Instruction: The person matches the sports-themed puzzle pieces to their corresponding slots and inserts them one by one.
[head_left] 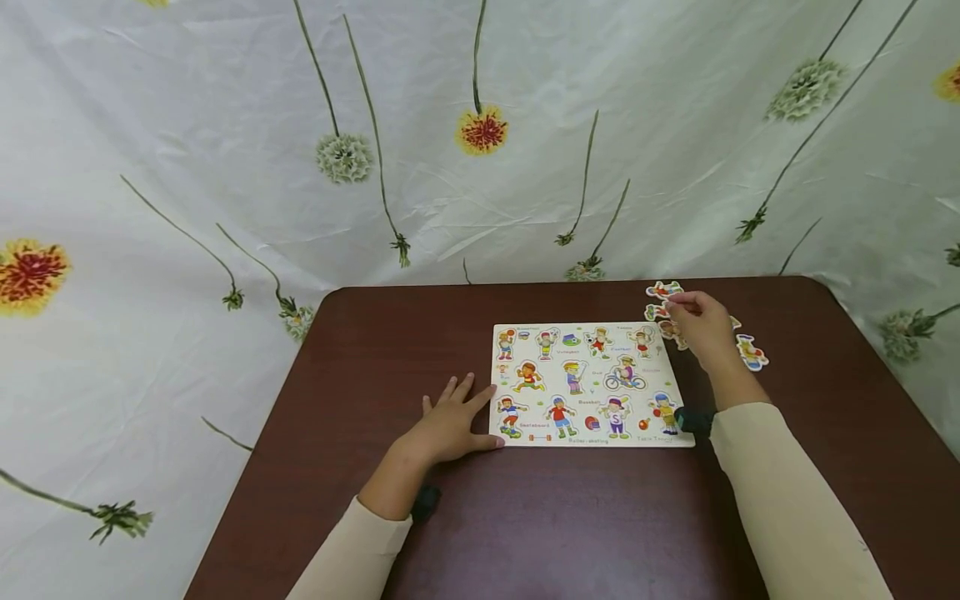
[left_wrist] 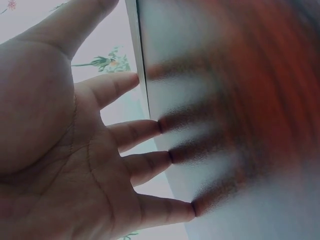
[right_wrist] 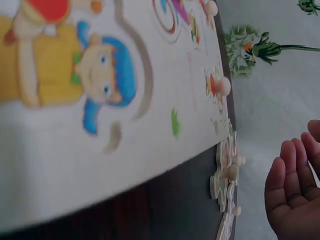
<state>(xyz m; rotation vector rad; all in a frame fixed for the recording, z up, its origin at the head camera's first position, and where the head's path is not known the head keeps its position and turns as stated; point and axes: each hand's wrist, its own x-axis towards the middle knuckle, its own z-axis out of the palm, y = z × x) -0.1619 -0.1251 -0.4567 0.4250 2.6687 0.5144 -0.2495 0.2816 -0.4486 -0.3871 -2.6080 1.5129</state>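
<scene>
Board: the picture board lies flat on the brown table, its printed sports figures facing up. In the right wrist view, cut hollows show beside a blue-haired figure.

Left hand: the left hand is at the board's left edge, with its fingers stretched and spread widely. The thumb and the index finger seem to touch this edge, and the other fingertips rest on the table. It grasps nothing; in my judgement, it is so placed to keep the board from sliding.

Right hand: the right hand is above the loose pieces, beyond the far right corner of the board. Its fingers are bent, with the tips near each other; I cannot tell if they pinch a piece, because the wrist view shows none between them.

Loose pieces: the cut-out figures lie in a group beside this corner, some of them partly covered by the hand. Probably they are put there to be near to reach.

Knobs: small round knobs stand on the pieces, which I think are made for fingertips.

Behind: a flowered cloth hangs beyond the table.
</scene>
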